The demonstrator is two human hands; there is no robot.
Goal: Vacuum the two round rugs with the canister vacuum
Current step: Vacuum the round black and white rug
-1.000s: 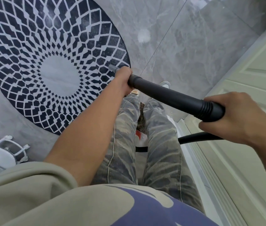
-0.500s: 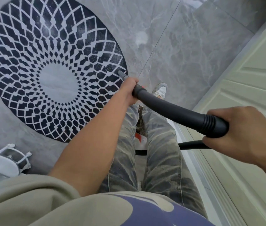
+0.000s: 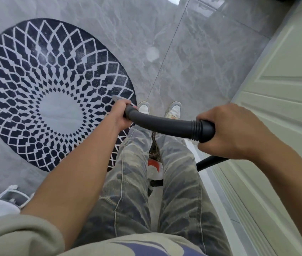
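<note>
Fingers of the left hand (image 3: 122,115) are curled tight round the far end of the black tube (image 3: 165,124), thumb side toward the person, and those of the right hand (image 3: 233,132) wrap over the ribbed near end, pressed together with the knuckles up. Seen from the head camera, the tube runs across the middle of the view from about ten o'clock to three o'clock, held above the knees. A grey nozzle (image 3: 116,97) sticks out past the left hand and sits over the near edge of the round rug (image 3: 35,89); whether it touches the pile cannot be told. That rug, dark blue with a white lattice and a pale centre, lies flat on the grey tiled floor (image 3: 192,61) at nine to ten o'clock. A thin black hose (image 3: 211,161) drops from under the right hand toward four o'clock. Between the legs in camouflage trousers (image 3: 128,182), at six o'clock, shows a red and white body (image 3: 154,167), probably the canister, mostly hidden. Two pale shoes (image 3: 143,108) point to twelve o'clock, just beside the rug's edge. A cream panelled door (image 3: 285,89) fills three o'clock, and a white rack (image 3: 4,200) stands at eight o'clock.
</note>
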